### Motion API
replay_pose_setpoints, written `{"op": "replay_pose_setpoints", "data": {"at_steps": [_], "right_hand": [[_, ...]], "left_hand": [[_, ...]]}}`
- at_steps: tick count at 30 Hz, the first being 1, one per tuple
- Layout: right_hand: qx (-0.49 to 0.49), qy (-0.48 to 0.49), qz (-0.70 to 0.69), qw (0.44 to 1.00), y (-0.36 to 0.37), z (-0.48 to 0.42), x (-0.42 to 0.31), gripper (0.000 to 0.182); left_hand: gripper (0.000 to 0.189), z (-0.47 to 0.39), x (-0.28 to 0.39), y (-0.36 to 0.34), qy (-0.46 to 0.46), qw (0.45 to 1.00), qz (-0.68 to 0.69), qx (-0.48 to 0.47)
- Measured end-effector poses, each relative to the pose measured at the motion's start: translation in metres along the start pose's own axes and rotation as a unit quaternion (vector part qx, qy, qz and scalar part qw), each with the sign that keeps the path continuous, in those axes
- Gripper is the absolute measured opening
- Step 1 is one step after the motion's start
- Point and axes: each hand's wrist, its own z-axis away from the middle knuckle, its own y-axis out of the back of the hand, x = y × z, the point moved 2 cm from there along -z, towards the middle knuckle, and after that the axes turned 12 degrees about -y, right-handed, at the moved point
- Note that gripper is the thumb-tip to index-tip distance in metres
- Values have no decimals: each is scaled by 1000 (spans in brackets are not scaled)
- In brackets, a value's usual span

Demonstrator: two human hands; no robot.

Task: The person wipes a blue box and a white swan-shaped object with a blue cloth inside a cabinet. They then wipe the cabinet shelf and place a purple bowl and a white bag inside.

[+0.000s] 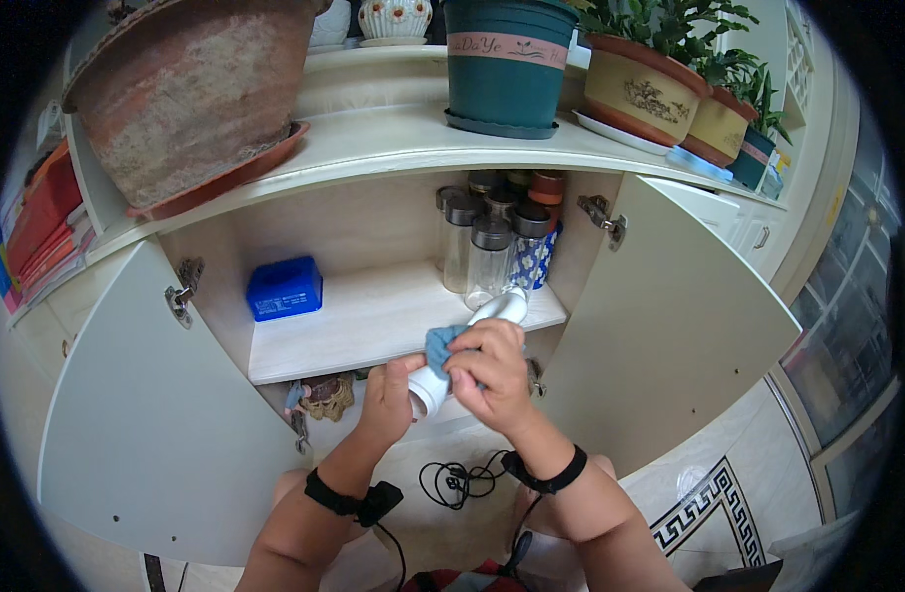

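Note:
A white cylindrical bottle-like container [428, 391] lies slanted across my hands, its wide round end toward me and its far end pointing at the cabinet shelf. My left hand [390, 396] grips it beside the wide end. My right hand [494, 370] pinches a crumpled blue cloth [440, 346] against the container's side, and its fingers cover the middle part. Just beyond the container's far end, several clear bottles with dark lids [489, 255] stand on the shelf [363, 318]. A blue flower-patterned container [547, 255] is among them. On the shelf's left sits a blue box [285, 288].
Both cabinet doors, left [164, 414] and right [681, 318], stand swung outward. Potted plants [641, 96], a teal pot [505, 74] and a large clay pot [193, 103] line the top. A black cable [460, 481] lies coiled below my hands. A woven item [326, 396] sits under the shelf.

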Motion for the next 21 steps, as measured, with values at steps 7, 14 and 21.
{"op": "replay_pose_setpoints", "data": {"at_steps": [7, 14, 21], "right_hand": [[1, 14, -17, 1000, -5, 3, -16, 5], [21, 5, 13, 1000, -2, 1, -7, 8], [34, -4, 43, 998, 2, -1, 10, 9]], "left_hand": [[73, 0, -5, -1, -18, 1000, 2, 23], [72, 2, -9, -1, -13, 1000, -14, 14], [78, -2, -4, -8, 10, 998, -56, 15]]}}
